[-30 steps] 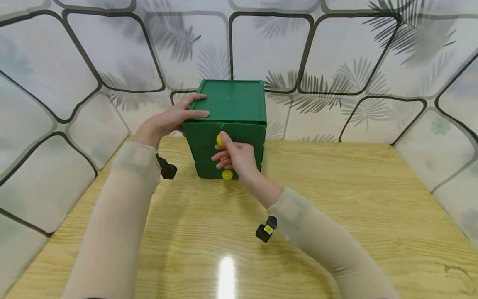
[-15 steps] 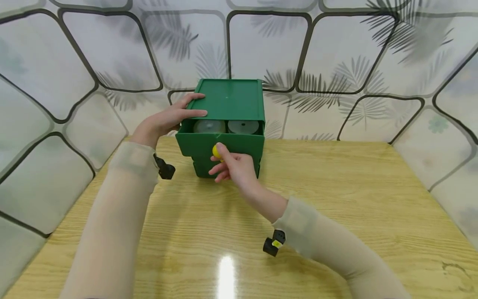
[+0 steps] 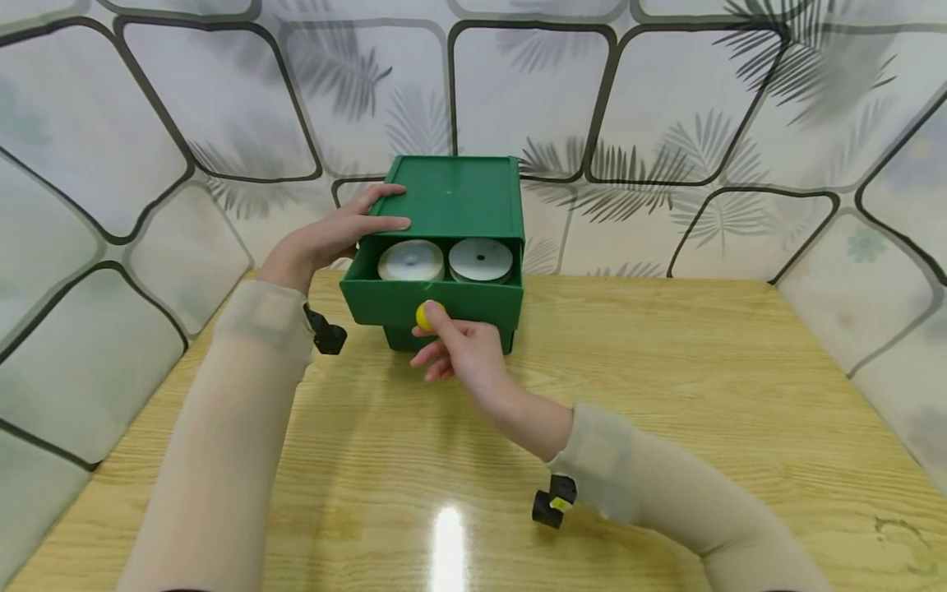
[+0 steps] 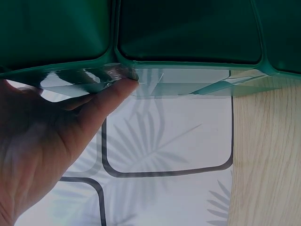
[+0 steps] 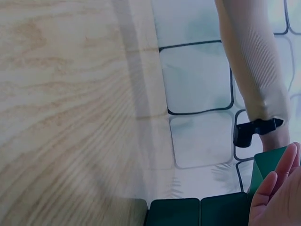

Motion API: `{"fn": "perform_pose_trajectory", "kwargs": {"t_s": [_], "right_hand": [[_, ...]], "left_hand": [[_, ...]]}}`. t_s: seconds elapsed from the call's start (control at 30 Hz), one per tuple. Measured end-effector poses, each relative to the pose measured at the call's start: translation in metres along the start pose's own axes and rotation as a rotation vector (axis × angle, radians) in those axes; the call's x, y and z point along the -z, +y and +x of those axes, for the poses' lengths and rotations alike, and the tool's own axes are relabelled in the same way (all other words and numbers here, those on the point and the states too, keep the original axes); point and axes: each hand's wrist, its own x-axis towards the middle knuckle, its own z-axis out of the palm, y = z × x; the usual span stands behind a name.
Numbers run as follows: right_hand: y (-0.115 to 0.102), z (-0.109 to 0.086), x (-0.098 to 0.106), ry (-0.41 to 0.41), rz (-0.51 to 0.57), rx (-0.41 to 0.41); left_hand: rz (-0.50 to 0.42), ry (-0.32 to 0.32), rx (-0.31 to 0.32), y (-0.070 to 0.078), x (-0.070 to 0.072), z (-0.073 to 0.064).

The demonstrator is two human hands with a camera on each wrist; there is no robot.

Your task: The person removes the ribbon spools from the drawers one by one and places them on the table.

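Drawer [image 3: 473,301] farther out than before, yellow knob [image 3: 423,317] in right hand [image 3: 471,355], left hand [image 3: 330,240] wide on cabinet [image 3: 459,197]

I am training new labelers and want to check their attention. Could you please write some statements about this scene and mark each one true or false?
1. The right hand pinches the yellow knob. True.
2. The top drawer is fully closed. False: it stands partly open.
3. A left round item and a right round item show inside the drawer. True.
4. The left hand is away from the green cabinet. False: it rests on its top.
5. The table has a wood-grain surface. True.
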Motion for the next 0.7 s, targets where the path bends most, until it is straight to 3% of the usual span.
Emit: {"fn": "perform_pose_trajectory", "kwargs": {"t_s": [0.7], "right_hand": [[0.005,-0.015,-0.003,-0.036,0.037,0.015]], "left_hand": [[0.024,-0.001,-0.013,0.0,0.0,-0.001]]}}
